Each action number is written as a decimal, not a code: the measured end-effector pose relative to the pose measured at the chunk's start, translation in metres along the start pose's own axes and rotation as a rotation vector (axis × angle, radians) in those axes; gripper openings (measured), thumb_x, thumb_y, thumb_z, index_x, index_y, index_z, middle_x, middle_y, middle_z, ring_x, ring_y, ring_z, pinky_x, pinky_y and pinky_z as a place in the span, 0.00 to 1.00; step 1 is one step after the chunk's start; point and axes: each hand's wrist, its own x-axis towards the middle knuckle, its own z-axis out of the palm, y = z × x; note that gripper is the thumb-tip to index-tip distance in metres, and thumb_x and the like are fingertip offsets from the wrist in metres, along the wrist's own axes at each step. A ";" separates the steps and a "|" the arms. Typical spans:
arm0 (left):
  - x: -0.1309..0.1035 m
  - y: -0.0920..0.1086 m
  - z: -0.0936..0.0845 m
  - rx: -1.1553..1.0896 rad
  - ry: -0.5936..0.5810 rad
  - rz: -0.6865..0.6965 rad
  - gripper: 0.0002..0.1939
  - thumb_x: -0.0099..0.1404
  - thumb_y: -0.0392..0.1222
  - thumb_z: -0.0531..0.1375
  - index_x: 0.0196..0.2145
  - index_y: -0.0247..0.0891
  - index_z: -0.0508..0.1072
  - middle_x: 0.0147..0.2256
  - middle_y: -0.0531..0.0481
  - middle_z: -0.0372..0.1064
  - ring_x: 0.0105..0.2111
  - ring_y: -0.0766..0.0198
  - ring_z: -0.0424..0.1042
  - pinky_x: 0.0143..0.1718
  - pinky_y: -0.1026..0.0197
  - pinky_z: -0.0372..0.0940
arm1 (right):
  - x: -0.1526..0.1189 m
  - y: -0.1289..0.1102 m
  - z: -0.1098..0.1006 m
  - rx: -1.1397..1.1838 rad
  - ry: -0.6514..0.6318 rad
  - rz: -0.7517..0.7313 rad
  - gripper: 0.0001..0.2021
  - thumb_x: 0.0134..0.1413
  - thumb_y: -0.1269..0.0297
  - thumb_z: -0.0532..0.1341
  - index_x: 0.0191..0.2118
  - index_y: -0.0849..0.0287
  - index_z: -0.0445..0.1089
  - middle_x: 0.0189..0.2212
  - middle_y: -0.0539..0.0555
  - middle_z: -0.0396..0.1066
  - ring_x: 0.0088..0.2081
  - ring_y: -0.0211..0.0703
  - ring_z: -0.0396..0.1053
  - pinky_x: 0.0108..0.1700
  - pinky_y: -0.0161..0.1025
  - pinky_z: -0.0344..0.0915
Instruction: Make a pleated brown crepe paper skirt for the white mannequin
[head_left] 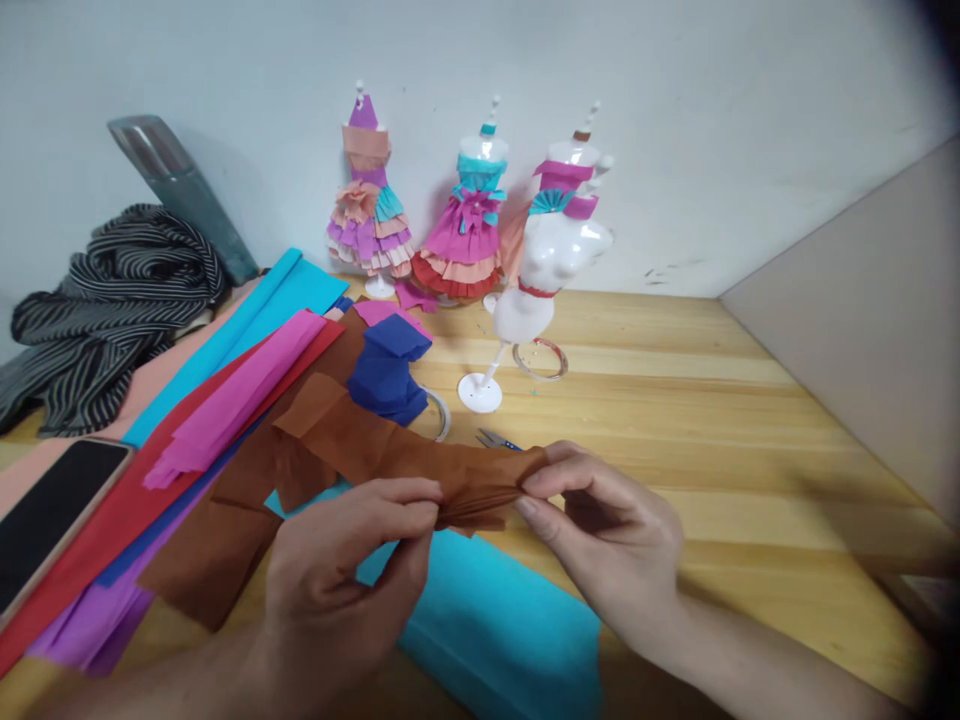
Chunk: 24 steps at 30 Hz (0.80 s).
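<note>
Between my two hands a strip of brown crepe paper point(442, 462) is stretched, its lower edge gathered into small folds. My left hand point(349, 560) pinches the gathered edge between thumb and forefinger. At the strip's right end, my right hand point(607, 520) pinches it the same way. The strip's far end trails left over more brown paper. Below the hands lies a sheet of turquoise crepe paper point(502, 620), partly covered by my left hand. Just beyond the strip, small scissors point(496, 439) rest on the table, their handles hidden.
A bare white mannequin point(525, 280) with a red waist band stands tilted behind my hands. Three paper-dressed mannequins point(367, 200) line the wall. Rolls of tape point(555, 345), blue paper pieces point(388, 375), layered coloured paper point(247, 400), a phone point(60, 520) and striped cloth point(112, 300) lie about.
</note>
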 end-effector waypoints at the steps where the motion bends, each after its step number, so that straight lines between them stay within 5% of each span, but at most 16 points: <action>1: 0.002 0.002 -0.001 0.017 -0.006 0.038 0.10 0.57 0.25 0.60 0.30 0.39 0.73 0.33 0.54 0.79 0.33 0.70 0.79 0.37 0.75 0.72 | 0.000 -0.001 0.000 0.011 0.001 0.010 0.09 0.49 0.78 0.65 0.29 0.55 0.71 0.23 0.49 0.70 0.28 0.39 0.68 0.29 0.36 0.66; 6: 0.009 0.006 -0.005 0.090 -0.054 0.146 0.08 0.58 0.26 0.59 0.29 0.36 0.72 0.31 0.52 0.79 0.30 0.74 0.78 0.38 0.79 0.70 | 0.002 -0.003 0.001 0.037 0.006 0.022 0.09 0.48 0.78 0.65 0.28 0.55 0.71 0.22 0.48 0.71 0.26 0.38 0.69 0.28 0.36 0.66; 14: -0.007 -0.004 0.004 0.149 0.002 -0.028 0.10 0.59 0.29 0.59 0.36 0.41 0.72 0.34 0.54 0.79 0.33 0.72 0.78 0.38 0.76 0.70 | -0.001 -0.003 -0.003 -0.060 -0.021 -0.068 0.09 0.48 0.79 0.64 0.28 0.56 0.71 0.23 0.49 0.71 0.27 0.38 0.69 0.28 0.36 0.66; 24: -0.015 -0.009 0.002 0.072 -0.168 -0.131 0.26 0.60 0.33 0.58 0.56 0.48 0.63 0.42 0.52 0.76 0.40 0.64 0.77 0.38 0.66 0.72 | -0.002 0.000 -0.003 -0.079 -0.047 -0.074 0.09 0.49 0.79 0.64 0.30 0.55 0.71 0.24 0.50 0.72 0.27 0.39 0.70 0.28 0.36 0.67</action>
